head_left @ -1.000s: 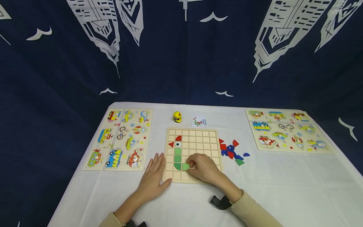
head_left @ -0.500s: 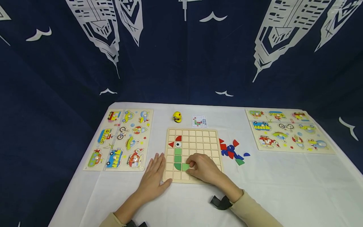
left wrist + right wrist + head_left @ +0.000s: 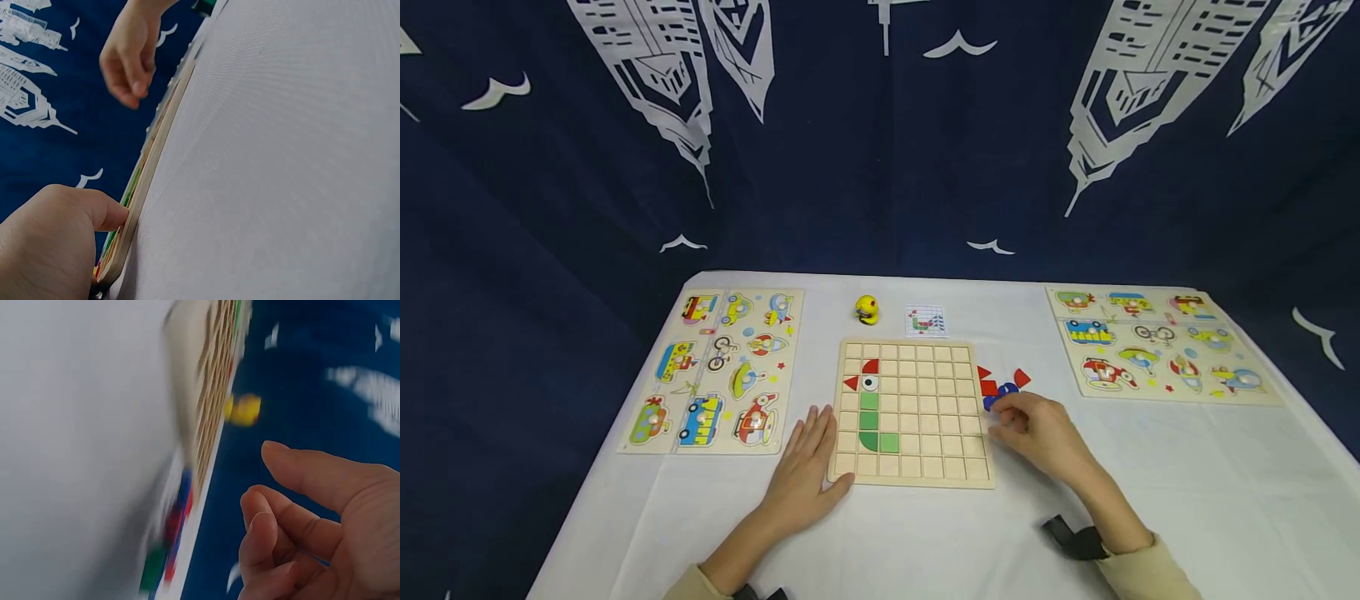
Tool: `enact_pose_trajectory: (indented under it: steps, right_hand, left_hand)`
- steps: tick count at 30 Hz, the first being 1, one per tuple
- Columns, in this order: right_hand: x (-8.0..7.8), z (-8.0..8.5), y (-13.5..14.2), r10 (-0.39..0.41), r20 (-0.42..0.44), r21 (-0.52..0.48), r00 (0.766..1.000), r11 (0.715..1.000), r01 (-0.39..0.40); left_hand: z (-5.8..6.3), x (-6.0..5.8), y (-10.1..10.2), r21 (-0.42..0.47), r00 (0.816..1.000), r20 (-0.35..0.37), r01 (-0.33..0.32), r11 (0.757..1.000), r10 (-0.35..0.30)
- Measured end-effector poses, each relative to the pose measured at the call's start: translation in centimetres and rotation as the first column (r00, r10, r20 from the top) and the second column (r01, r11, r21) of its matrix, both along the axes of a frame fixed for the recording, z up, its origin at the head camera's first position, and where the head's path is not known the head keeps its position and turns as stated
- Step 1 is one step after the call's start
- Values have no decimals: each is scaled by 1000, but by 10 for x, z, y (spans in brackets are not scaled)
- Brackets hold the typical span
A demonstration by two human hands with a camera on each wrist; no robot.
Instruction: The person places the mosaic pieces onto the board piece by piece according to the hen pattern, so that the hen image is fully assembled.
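A wooden grid board (image 3: 932,403) lies in front of the person in the head view. Down its left side run a red quarter-round, a red triangle, an eye tile (image 3: 869,383), green squares and a green quarter-round (image 3: 868,442). One lighter green square (image 3: 889,442) sits right of that quarter-round. The left hand (image 3: 805,471) rests with straight fingers along the board's left edge, its thumb at the near corner. Over the loose red and blue pieces (image 3: 1007,389) hovers the right hand (image 3: 1045,429), partly covering them. Its thumb and fingers are apart, with nothing between them in the right wrist view.
A picture puzzle board (image 3: 737,417) lies to the left and another (image 3: 1157,367) at the far right. Behind the grid board are a small yellow toy (image 3: 867,310) and a pattern card (image 3: 927,321). A dark printed cloth hangs behind the white table.
The right hand has left the lighter green square in its cell and moved right, off the board, to the loose pieces. The left hand stays at the board's edge.
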State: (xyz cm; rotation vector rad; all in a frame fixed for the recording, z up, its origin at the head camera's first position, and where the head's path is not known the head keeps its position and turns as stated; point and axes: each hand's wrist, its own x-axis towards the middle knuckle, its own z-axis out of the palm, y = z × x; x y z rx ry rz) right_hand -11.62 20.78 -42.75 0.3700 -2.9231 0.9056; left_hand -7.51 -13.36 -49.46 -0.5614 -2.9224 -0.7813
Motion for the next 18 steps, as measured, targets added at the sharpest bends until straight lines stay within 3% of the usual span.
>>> enact_pose_trajectory:
  steps: [4, 7, 18]
  right_hand:
    - [6, 0, 39, -126, 6, 15, 992, 992, 126]
    - [8, -4, 56, -179, 30, 26, 983, 984, 179]
    - [7, -22, 57, -191, 117, 40, 975, 981, 187]
  left_hand:
    - [0, 0, 0, -1, 1000, -1, 1, 1000, -1]
    - [0, 0, 0, -2, 1000, -7, 0, 1000, 0]
    - [0, 0, 0, 3, 1000, -18, 4, 1000, -4]
